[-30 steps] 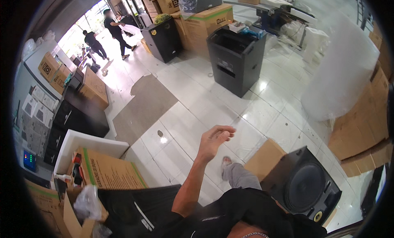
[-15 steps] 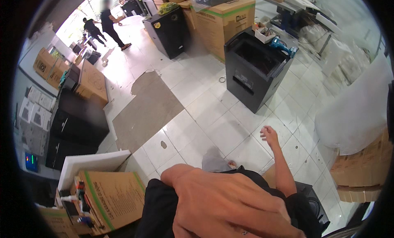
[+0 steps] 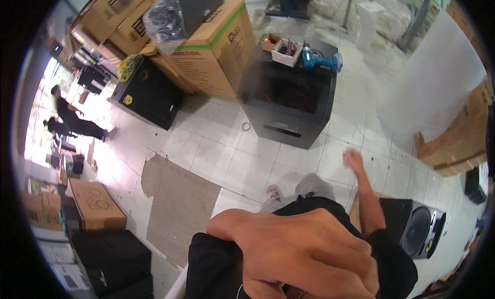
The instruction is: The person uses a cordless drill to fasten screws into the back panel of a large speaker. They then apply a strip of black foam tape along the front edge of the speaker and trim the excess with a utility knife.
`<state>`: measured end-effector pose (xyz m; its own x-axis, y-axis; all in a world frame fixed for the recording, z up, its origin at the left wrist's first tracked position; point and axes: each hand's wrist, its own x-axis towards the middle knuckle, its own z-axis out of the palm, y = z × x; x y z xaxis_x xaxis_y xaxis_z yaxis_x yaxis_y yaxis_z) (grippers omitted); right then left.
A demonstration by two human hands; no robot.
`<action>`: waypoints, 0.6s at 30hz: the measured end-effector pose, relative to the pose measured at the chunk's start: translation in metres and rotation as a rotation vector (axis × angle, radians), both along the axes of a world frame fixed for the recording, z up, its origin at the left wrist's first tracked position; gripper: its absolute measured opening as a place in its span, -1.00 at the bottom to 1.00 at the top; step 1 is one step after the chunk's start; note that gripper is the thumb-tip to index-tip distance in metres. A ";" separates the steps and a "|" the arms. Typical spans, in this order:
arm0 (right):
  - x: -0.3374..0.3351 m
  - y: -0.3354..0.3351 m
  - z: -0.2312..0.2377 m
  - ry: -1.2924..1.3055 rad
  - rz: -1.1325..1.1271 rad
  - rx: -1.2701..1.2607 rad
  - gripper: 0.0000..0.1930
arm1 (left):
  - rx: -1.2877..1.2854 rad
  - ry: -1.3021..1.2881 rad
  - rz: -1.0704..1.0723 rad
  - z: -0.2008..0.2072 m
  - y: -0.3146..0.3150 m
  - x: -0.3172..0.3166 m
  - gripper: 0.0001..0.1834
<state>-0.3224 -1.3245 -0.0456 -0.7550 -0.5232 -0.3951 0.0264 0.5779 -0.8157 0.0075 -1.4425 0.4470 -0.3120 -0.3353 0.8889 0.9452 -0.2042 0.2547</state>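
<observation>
My left hand fills the lower middle of the view, very close to the camera. Its fingers are curled tight on the black shirt I wear. My right hand is stretched forward over the white tiled floor, blurred and holding nothing. It hangs a little short of a black speaker cabinet. On that cabinet lie a blue drill and a small white box of parts.
Large cardboard boxes and a black speaker stand at the back left. A round-coned speaker lies at the lower right. A brown sheet covers part of the floor. Two people walk at the far left. Stacked cardboard lines the right.
The view has swung toward the black cabinet, which is closer. My right hand has swept right and forward. My left hand came up close to the camera and stays clenched there.
</observation>
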 end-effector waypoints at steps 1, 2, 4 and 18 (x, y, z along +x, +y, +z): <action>-0.023 -0.040 0.017 0.142 0.070 -0.021 -0.72 | 0.037 0.017 -0.057 -0.001 -0.013 -0.010 -0.34; -0.041 -0.078 0.035 0.262 0.049 -0.178 -0.66 | 0.032 0.074 -0.062 -0.005 -0.029 -0.023 -0.37; -0.089 -0.166 0.078 0.529 0.168 -0.071 -0.64 | 0.019 -0.074 -0.102 -0.011 -0.061 -0.030 -0.51; -0.289 -0.506 0.086 0.795 0.578 0.333 -0.61 | -0.470 -2.392 0.604 -0.285 -0.210 -0.061 -0.58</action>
